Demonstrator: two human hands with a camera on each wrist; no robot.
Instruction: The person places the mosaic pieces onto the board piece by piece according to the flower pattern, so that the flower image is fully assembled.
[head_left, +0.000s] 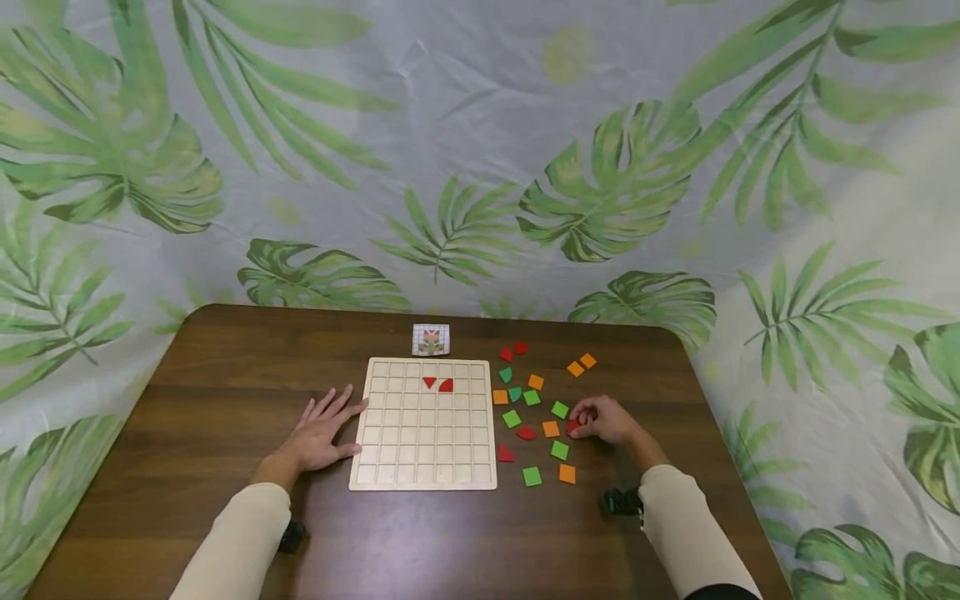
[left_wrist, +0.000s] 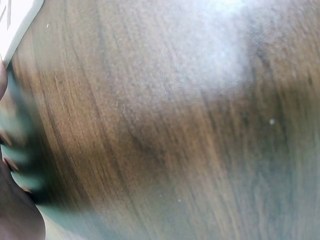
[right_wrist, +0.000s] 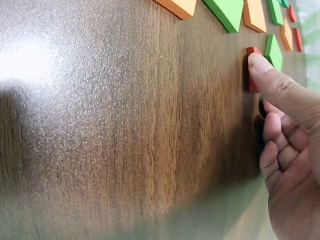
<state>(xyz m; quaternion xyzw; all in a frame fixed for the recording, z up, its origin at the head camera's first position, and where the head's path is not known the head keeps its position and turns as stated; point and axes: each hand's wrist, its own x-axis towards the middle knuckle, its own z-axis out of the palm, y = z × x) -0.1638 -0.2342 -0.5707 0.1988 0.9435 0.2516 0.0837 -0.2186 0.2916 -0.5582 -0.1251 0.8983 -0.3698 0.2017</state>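
Note:
A pale wooden grid board [head_left: 420, 433] lies on the dark table. In its upper part sit a red triangle [head_left: 429, 382] and a red quarter-circle piece [head_left: 446, 386]. My left hand [head_left: 318, 435] rests with spread fingers at the board's left edge, thumb and fingertips right by the rim. Right of the board, among loose tiles, my right hand [head_left: 606, 419] pinches a red piece [head_left: 573, 426]. In the right wrist view the thumb lies over that red piece [right_wrist: 252, 84], while the other fingers curl beneath; its full outline is hidden.
Green squares [head_left: 532, 477], orange squares [head_left: 567, 474], green curved pieces [head_left: 506, 375] and more red pieces [head_left: 527, 432] are scattered right of the board. A small card with a coloured grid picture [head_left: 431, 339] lies behind it. A leaf-patterned cloth [head_left: 465, 150] hangs behind the table.

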